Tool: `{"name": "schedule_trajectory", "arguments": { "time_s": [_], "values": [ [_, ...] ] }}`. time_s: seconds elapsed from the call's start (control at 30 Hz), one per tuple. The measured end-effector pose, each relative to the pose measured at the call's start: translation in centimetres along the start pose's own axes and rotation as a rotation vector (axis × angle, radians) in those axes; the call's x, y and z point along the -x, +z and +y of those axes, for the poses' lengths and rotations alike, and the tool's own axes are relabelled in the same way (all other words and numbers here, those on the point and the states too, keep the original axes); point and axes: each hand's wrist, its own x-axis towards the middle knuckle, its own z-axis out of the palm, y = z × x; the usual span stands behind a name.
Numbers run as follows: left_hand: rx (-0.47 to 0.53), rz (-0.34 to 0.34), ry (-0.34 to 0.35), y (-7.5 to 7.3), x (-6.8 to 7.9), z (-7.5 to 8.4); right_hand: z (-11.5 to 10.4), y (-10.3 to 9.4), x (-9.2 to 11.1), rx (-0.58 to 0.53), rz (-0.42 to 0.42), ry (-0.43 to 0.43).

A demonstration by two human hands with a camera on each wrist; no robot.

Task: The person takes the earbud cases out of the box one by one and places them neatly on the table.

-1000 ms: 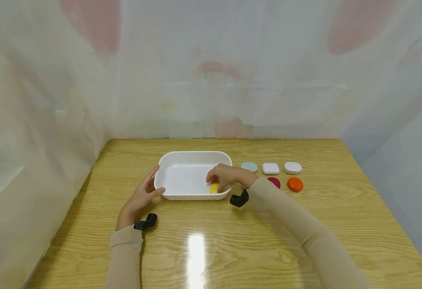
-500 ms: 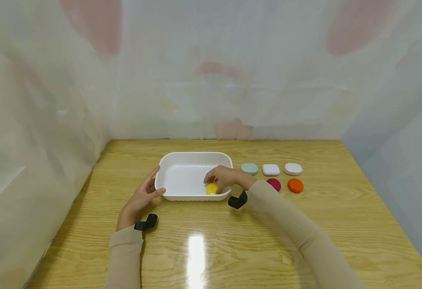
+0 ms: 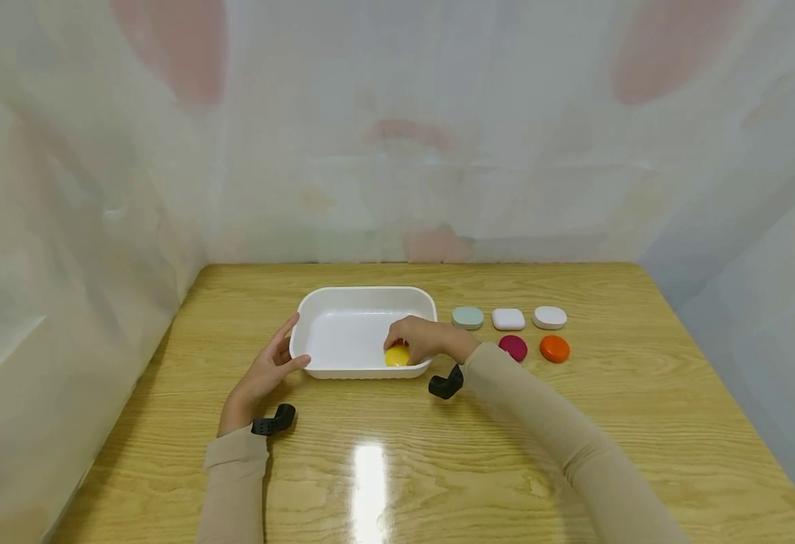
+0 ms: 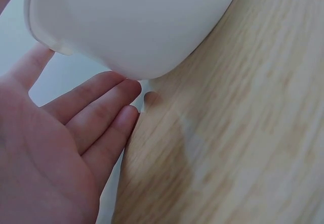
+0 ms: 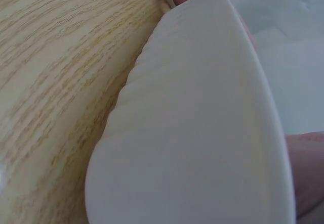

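A white oblong dish (image 3: 353, 372) with rounded corners stands on the table. Inside it, near the front right corner, is a yellow rounded piece (image 3: 397, 357) that looks like a bar of soap. My right hand (image 3: 416, 338) reaches over the right end with curled fingers and holds the yellow soap low in the dish. In the right wrist view the dish wall hides the soap and most of that hand. My left hand (image 3: 266, 372) rests against the left end, thumb on the front corner of the rim. Its fingers (image 4: 96, 115) look nearly straight in the left wrist view.
Right of the dish lie several soap-like pieces: pale green (image 3: 468, 318), white rectangular (image 3: 508, 319), white oval (image 3: 550, 317), dark pink (image 3: 513, 348) and orange (image 3: 555, 348). The wooden table (image 3: 316, 468) meets pale draped sheets at the back and sides.
My right hand and the yellow soap have shifted slightly left inside the dish, and the fingers have come lower. My left hand has stayed at the dish's left end.
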Motion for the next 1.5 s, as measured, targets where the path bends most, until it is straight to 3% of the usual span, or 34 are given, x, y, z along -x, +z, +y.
{"name": "schedule_trajectory", "arguments": {
  "time_s": [0.13, 0.33, 0.6, 0.93, 1.17, 1.5],
  "values": [
    [-0.004, 0.003, 0.008, 0.0, 0.0, 0.0, 0.3, 0.2, 0.0, -0.019, 0.043, 0.017],
    [0.010, -0.003, 0.016, 0.1, 0.0, 0.2, 0.4, 0.2, 0.2, -0.157, 0.114, 0.049],
    [0.006, -0.006, 0.016, 0.0, -0.1, 0.1, 0.3, 0.0, 0.6, -0.307, 0.232, -0.010],
    [0.001, -0.002, 0.010, -0.1, -0.3, 0.0, 0.7, 0.2, 1.5, -0.623, 0.342, -0.014],
    [0.002, -0.004, 0.017, 0.0, -0.2, 0.1, 0.7, 0.3, 3.0, -0.674, 0.415, 0.040],
    [-0.005, 0.002, 0.002, 0.1, 0.0, 0.2, 0.4, 0.3, 5.9, -0.730, 0.524, 0.033]
  ]
}}
